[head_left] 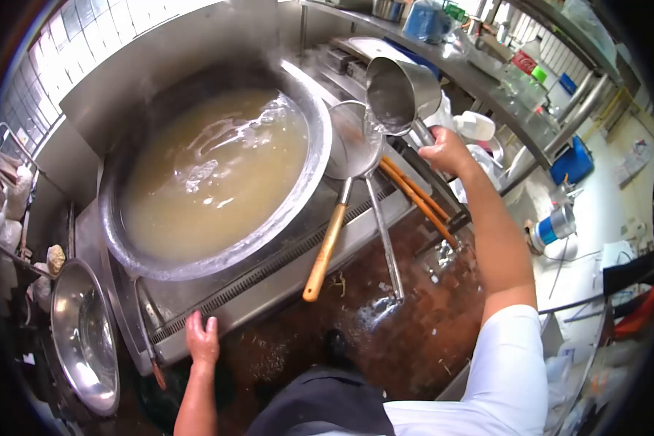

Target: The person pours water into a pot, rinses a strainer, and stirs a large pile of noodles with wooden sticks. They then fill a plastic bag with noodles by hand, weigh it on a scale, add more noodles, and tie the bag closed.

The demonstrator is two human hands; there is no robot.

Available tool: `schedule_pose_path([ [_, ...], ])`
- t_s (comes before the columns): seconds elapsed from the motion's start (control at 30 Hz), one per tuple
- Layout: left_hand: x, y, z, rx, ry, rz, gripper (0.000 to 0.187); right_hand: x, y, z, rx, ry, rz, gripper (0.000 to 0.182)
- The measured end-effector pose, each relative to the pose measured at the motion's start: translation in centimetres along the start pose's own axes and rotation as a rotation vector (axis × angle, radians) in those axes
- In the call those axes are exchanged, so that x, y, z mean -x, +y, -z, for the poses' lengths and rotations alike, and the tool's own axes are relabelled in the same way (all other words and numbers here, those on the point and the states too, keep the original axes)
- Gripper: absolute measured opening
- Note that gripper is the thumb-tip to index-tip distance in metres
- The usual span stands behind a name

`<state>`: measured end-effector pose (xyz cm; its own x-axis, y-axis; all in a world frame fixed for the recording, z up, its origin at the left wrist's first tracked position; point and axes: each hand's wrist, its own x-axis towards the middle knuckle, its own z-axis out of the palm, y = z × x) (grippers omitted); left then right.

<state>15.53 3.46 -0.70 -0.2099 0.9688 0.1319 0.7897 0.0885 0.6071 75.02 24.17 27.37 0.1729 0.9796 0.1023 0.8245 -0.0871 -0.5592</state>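
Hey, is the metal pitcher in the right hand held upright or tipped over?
Tipped. The metal pitcher in the right hand leans mouth-down, and water runs from its lip onto the strainer at the wok's rim.

We count one large wok (298, 196) full of cloudy broth, one metal pitcher (400, 93), and one empty steel bowl (65, 320) off to the side. Two long-handled tools rest on the wok's rim, one wooden-handled strainer (325, 251) and one wire-handled skimmer (384, 236). We see two hands, a left hand (202, 340) and a right hand (447, 151), plus two orange hoses (418, 196).
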Motion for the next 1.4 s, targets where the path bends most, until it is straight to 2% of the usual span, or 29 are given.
schedule_pose_path([
  [0.07,0.0,3.7,0.4,-0.092,-0.121,-0.117,0.058,-1.9,2.8,-2.2,0.183,0.055,0.051,0.041],
  [0.1,-0.3,7.1,-1.0,-0.088,-0.197,-0.193,0.061,-2.7,3.8,-1.9,0.176,0.049,0.052,0.041],
  [0.2,-0.2,14.2,-5.3,-0.11,-0.335,-0.252,0.066,-3.3,5.3,-1.5,0.416,0.015,0.023,0.041],
  [0.33,-1.0,18.8,-9.2,-0.031,-0.457,-0.323,0.069,-2.3,6.5,-1.6,0.516,0.033,0.128,0.043],
  [0.43,-0.3,20.3,-10.1,-0.085,-0.513,-0.28,0.071,-0.2,5.6,-1.5,0.398,0.067,0.173,0.045],
  [0.57,-0.1,19.9,-9.4,-0.081,-0.51,-0.271,0.071,2.7,5.7,-1.9,0.335,0.121,0.269,0.043],
  [0.83,3.1,16.5,-6.2,-0.102,-0.477,-0.301,0.071,8.9,5.0,-3.3,0.101,0.189,0.282,0.05],
  [0.9,5.2,14.6,-4.3,-0.085,-0.441,-0.296,0.069,11.4,3.2,-3.3,0.04,0.157,0.262,0.054],
  [1.0,9.5,8.9,-0.8,-0.074,-0.543,-0.197,0.064,16.4,-1.8,-2.9,-0.13,0.099,0.288,0.055],
  [1.03,10.2,7.6,0.8,-0.073,-0.522,-0.176,0.064,18.4,-4.3,-2.8,-0.223,-0.058,0.218,0.055],
  [1.07,11.0,6.4,2.9,0.04,-0.731,0.064,0.063,20.4,-6.8,-3.1,-0.312,-0.219,0.146,0.055],
  [1.1,12.0,5.0,4.9,0.162,-0.932,0.305,0.062,22.5,-9.2,-4.2,-0.471,-0.379,0.167,0.054],
  [1.13,13.6,3.3,6.7,0.299,-0.925,0.305,0.057,24.5,-11.8,-5.4,-0.625,-0.542,0.18,0.053],
  [1.17,15.0,1.8,8.3,0.487,-0.966,0.355,0.053,26.0,-15.0,-5.9,-0.661,-0.841,0.113,0.052],
  [1.23,16.3,1.6,13.4,0.728,-0.974,0.292,0.053,29.6,-20.2,-11.2,-0.504,-1.042,0.434,0.054],
  [1.27,17.8,1.1,16.1,0.756,-0.958,0.387,0.053,32.2,-22.8,-14.2,-0.57,-1.107,0.499,0.054],
  [1.3,19.2,0.3,18.9,0.782,-0.945,0.482,0.053,34.6,-25.5,-17.7,-0.626,-1.266,0.5,0.053],
  [1.33,20.2,-1.3,21.5,0.686,-0.905,0.227,0.064,37.0,-28.7,-20.7,-0.653,-1.371,0.529,0.05],
  [1.37,21.6,-3.3,23.0,0.703,-0.891,0.235,0.064,39.6,-31.6,-24.2,-0.627,-1.494,0.509,0.046],
  [1.4,23.5,-5.0,24.1,0.93,-0.839,0.236,0.069,42.8,-33.4,-28.7,-0.803,-1.5,0.638,0.04],
])
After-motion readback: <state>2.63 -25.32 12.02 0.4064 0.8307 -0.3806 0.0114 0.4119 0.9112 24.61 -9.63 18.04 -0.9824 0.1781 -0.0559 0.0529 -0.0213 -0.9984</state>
